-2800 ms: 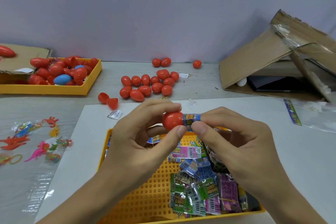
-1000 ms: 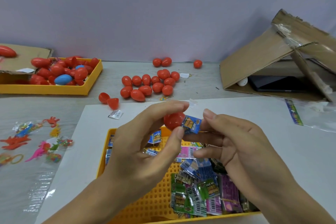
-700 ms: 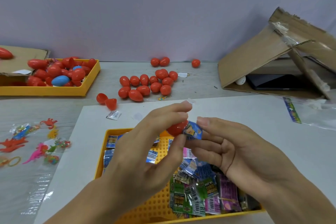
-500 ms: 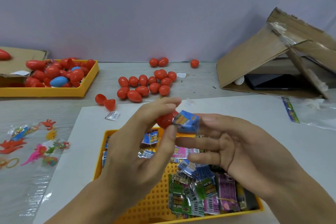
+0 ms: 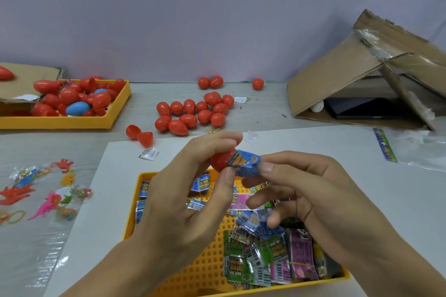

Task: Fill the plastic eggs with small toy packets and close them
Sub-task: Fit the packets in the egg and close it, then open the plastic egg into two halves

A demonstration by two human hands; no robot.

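Overhead, the table [image 5: 265,108] runs back to a plain wall, with a white sheet [image 5: 398,200] laid over its near part. At the right rear stands a torn cardboard box [image 5: 342,79], tipped open on its side, a dark flat thing inside it. At the left rear a yellow tray [image 5: 120,106] holds a heap of red eggs and one blue egg [image 5: 78,108]. Nearer, under the hands, a second yellow tray, the bin [image 5: 207,265], holds a pile of packets [image 5: 270,253] in green, pink and blue. Loose eggs [image 5: 193,113] lie clustered on the table between the two trays, with two open halves [image 5: 140,134] just beside the sheet's far edge. Small toys [image 5: 43,195] in clear wrap lie at the left. Above the bin, the left hand [image 5: 183,205] pinches a red half-egg [image 5: 220,160] between thumb and fingers. The right hand [image 5: 313,200] has its forefinger and thumb on a blue packet [image 5: 245,163] at the half-egg's mouth, its other fingers loosely curled.
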